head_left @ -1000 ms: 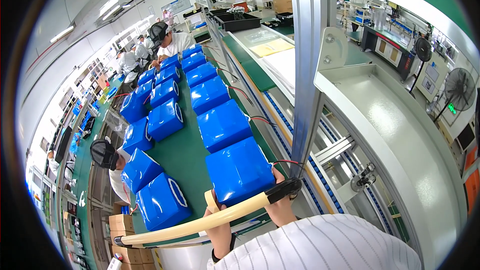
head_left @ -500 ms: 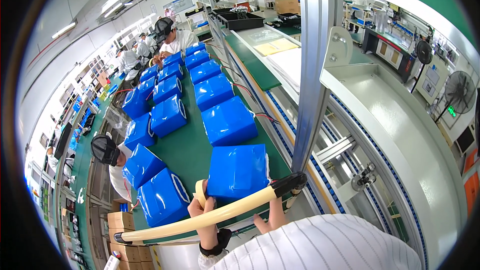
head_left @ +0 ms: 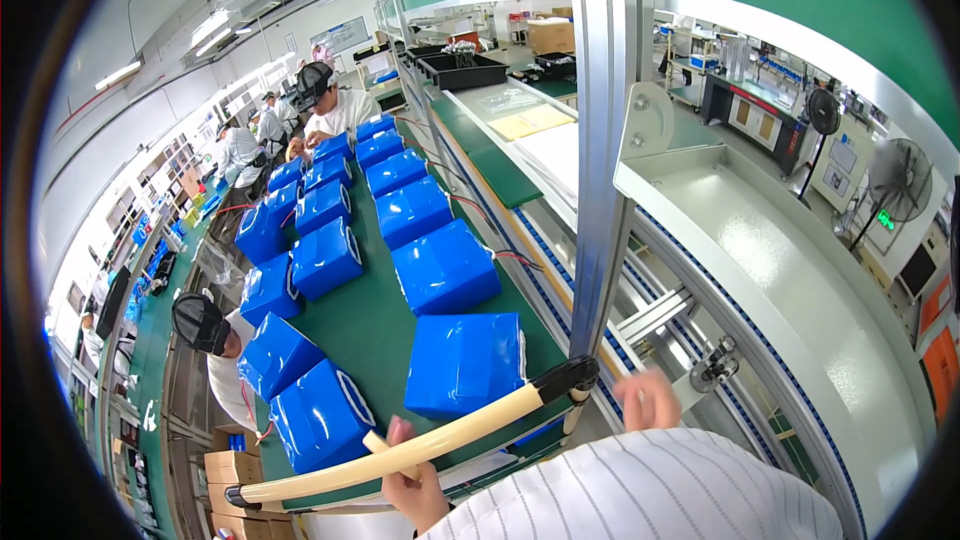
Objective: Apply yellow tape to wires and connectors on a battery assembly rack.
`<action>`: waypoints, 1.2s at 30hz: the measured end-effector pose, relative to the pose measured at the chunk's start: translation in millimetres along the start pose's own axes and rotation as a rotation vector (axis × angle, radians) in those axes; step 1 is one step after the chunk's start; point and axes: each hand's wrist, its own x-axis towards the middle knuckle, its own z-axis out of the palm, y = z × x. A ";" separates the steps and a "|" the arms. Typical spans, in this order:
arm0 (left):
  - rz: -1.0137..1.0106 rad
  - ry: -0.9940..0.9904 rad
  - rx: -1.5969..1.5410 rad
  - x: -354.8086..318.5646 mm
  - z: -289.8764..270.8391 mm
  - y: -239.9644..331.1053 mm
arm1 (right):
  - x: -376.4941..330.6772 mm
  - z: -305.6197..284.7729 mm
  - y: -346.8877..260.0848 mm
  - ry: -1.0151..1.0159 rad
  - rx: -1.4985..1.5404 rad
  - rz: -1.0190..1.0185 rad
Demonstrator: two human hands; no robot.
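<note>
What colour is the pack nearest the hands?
Bright blue pack, seen in the head view.

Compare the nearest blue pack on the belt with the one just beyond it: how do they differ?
The nearest blue pack lies almost square to the cream padded bar; the next blue pack is turned at an angle. The next pack shows red wires trailing off its right side; the nearest shows none plainly. The left hand rests on the bar close to the nearest pack; no hand is near the next one. Both are glossy blue-wrapped blocks lying flat on the green belt.
</note>
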 end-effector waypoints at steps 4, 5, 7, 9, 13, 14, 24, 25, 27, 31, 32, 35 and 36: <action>-0.426 -0.084 0.018 -24.7 3.4 2.7 | 91.8 29.9 52.4 -0.340 0.293 0.383; -0.308 -0.044 0.011 -30.4 9.6 1.0 | 101.6 43.0 60.9 -0.489 0.338 0.385; -0.087 0.035 -0.007 -41.2 24.9 -3.3 | 111.7 69.0 73.9 -0.642 0.403 0.362; -0.116 0.009 -0.084 -48.9 41.3 -7.2 | 109.4 86.8 80.5 -0.850 0.533 0.384; -0.114 -0.130 0.027 -71.2 66.0 2.6 | 100.3 96.2 86.9 -0.980 0.403 0.367; -0.077 -0.113 0.021 -75.2 70.0 6.9 | 99.1 96.1 88.3 -1.004 0.410 0.377; -0.126 -0.043 0.175 -82.1 90.5 36.3 | 90.5 79.1 84.4 -0.908 0.347 0.270; -0.088 -0.007 0.199 -80.8 88.0 37.1 | 89.3 76.4 83.5 -0.933 0.320 0.298; -0.171 0.033 0.198 -77.0 78.7 37.6 | 87.3 71.5 83.4 -0.976 0.410 0.341; -0.127 0.087 0.251 -60.9 53.8 31.6 | 84.9 70.6 88.6 -1.064 0.619 0.367; -0.169 0.092 0.216 -57.4 50.0 30.5 | 85.8 71.1 90.4 -1.106 0.629 0.324; -0.202 0.117 0.155 -47.1 46.2 29.2 | 89.3 74.2 92.0 -1.181 0.653 0.265; -0.176 0.127 0.121 -44.1 45.5 29.8 | 91.4 74.3 91.4 -1.193 0.666 0.243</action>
